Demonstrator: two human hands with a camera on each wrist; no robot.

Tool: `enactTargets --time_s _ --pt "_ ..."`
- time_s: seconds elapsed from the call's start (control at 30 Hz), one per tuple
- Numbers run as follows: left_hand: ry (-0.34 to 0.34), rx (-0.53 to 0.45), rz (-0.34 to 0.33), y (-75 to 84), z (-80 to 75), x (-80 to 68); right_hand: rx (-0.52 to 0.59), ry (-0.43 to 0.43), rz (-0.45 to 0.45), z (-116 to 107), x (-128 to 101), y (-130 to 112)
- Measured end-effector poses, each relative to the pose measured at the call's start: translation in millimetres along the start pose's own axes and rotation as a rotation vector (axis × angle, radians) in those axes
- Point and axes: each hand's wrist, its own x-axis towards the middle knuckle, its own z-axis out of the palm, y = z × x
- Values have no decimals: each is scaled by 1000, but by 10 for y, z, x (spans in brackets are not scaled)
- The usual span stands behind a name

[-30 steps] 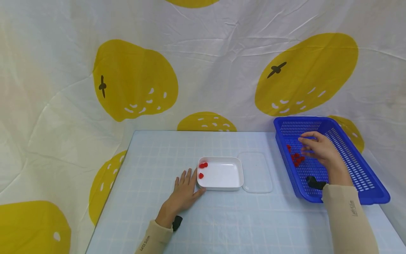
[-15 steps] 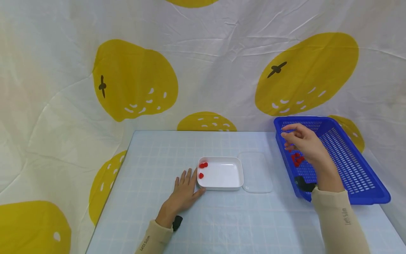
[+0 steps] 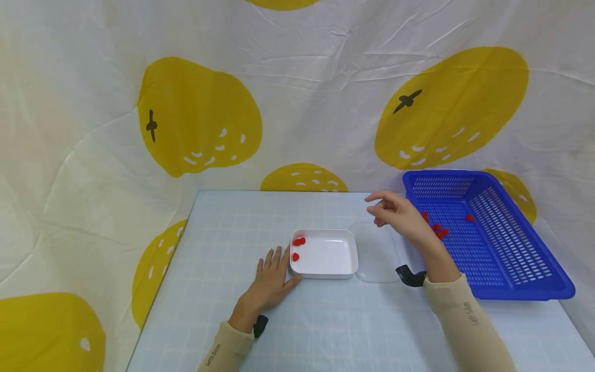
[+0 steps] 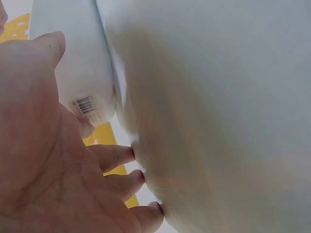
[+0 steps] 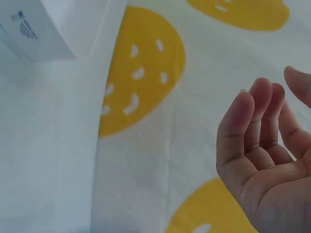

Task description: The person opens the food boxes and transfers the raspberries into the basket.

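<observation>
White tray: smooth glossy plastic, printed barcode label seen on its outer wall in the left wrist view. Lid beside it: clear plastic, smooth. Blue basket: moulded plastic, perforated lattice walls and floor, slight sheen. Red pieces: glossy finish, material cannot be told. Table: matt, pale blue grid print. Backdrop: wrinkled matt cloth. Sleeves: matt beige knit.

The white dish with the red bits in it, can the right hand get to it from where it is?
Probably yes. The right hand hovers above the clear lid, right beside the white dish, and nothing stands between. The left hand touches the dish's other side.
</observation>
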Motion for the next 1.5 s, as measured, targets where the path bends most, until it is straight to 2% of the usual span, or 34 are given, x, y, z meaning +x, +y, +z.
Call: enactTargets --time_s 0.17,0.4,0.73,1.17,1.4,1.5 --pt "2 1 2 -17 17 9 24 -61 18 298 112 45" --pt "-1 -3 -7 -8 13 14 92 -126 -3 706 213 141" --pt "-10 2 -13 11 -1 14 119 -174 31 1139 300 331" --pt "-16 -2 2 -14 -9 19 121 -246 83 1560 346 537" --pt "-17 -10 19 -28 -22 15 121 -288 30 1704 385 629" --pt "-20 -12 22 -32 -32 9 121 -293 34 1754 393 645"
